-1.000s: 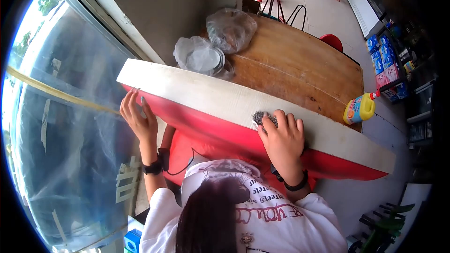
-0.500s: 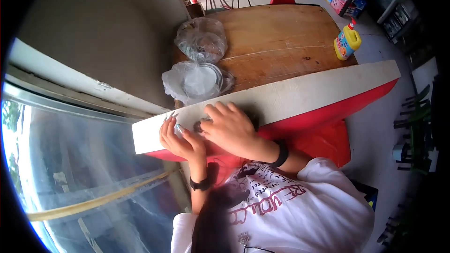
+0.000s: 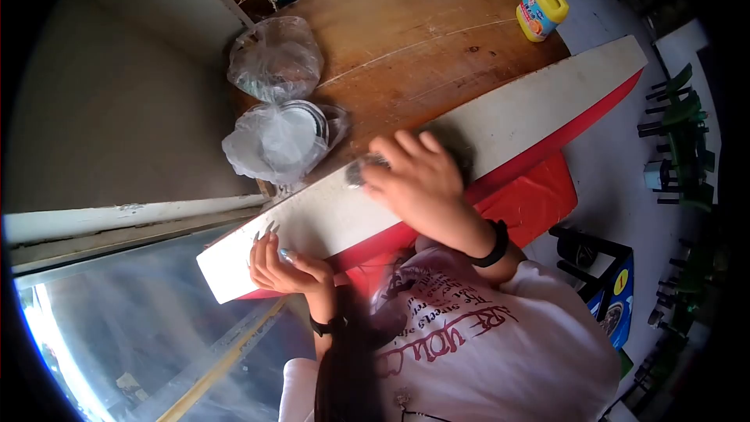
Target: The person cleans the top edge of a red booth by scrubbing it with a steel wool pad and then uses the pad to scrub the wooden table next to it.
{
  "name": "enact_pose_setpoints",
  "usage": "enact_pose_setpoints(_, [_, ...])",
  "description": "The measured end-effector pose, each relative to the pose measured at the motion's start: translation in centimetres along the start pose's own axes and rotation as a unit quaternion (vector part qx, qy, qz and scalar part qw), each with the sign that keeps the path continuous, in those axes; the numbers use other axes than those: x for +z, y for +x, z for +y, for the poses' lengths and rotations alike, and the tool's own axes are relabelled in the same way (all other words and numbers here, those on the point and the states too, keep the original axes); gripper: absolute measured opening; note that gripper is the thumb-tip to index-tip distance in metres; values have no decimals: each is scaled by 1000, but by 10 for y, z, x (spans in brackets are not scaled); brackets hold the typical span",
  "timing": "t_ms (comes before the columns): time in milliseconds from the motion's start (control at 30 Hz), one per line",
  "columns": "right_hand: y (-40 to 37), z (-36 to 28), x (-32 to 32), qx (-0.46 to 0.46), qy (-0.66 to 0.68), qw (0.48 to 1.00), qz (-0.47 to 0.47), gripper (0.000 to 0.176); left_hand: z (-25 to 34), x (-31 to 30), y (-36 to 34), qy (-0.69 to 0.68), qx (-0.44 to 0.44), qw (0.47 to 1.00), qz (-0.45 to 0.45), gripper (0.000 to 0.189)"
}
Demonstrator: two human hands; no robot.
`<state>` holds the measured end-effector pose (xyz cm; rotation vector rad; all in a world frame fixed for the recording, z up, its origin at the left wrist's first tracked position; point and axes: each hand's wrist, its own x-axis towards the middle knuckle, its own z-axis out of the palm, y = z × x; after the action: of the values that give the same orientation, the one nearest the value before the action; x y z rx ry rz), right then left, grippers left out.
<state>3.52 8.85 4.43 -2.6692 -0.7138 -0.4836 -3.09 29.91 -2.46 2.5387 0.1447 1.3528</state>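
A long white-faced board with a red side slants across in front of me. My right hand is over its middle, slightly blurred, with the fingers bent around a grey scouring pad that looks like steel wool. The pad lies against the white face, partly hidden by the hand. Near the board's left end rests my left hand, its fingers stretched up over the white face and the thumb apart from them. Nothing shows between its fingers.
Behind the board stands a brown wooden table. On it are a clear plastic bag, a bagged stack of white dishes and a yellow pump bottle. A wall and plastic sheeting bound the left side.
My right hand has moved right along the board with the scouring pad. My left hand stays at the left end. The view has shifted, and the board appears more steeply slanted.
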Motion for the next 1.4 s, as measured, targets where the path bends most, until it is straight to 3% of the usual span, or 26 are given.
enact_pose_setpoints(133, [-12, -14, -1, -93, 66, 993, -27, 16, 0, 2, 0, -10, -23, 999, 23, 34])
enact_pose_setpoints(233, [-31, 30, -27, -34, 49, 998, -25, 20, 1, 2, -1, -24, -34, 998, 37, 34])
enact_pose_setpoints(367, [-58, 119, -62, 107, -91, 989, 39, 18, 4, 1, -2, -9, -49, 998, 45, 30])
enact_pose_setpoints(467, [-68, 160, -70, 124, -102, 986, 52, 19, 5, 2, -3, 0, -64, 997, 53, 29])
enact_pose_setpoints(633, [-46, 127, -58, 82, -111, 990, 12, 20, 7, 2, -3, 3, -88, 994, 69, 30])
enact_pose_setpoints(833, [-8, 29, -11, -70, -8, 997, -23, 20, 5, 0, -3, -10, -67, 996, 51, 29])
enact_pose_setpoints(933, [-13, 25, -15, -9, -13, 1000, 1, 18, -2, -1, -3, -35, -46, 998, 34, 28])
enact_pose_setpoints(1100, [-36, 96, -39, 192, -138, 970, 49, 17, -5, -9, -4, -87, -6, 996, 3, 26])
enact_pose_setpoints(1200, [-34, 85, -35, 170, -131, 976, 42, 17, -8, -12, -4, -111, 17, 994, -15, 26])
enact_pose_setpoints(1400, [-2, -41, 6, 69, -60, 996, 25, 15, -13, -17, -6, -130, 49, 988, -67, 28])
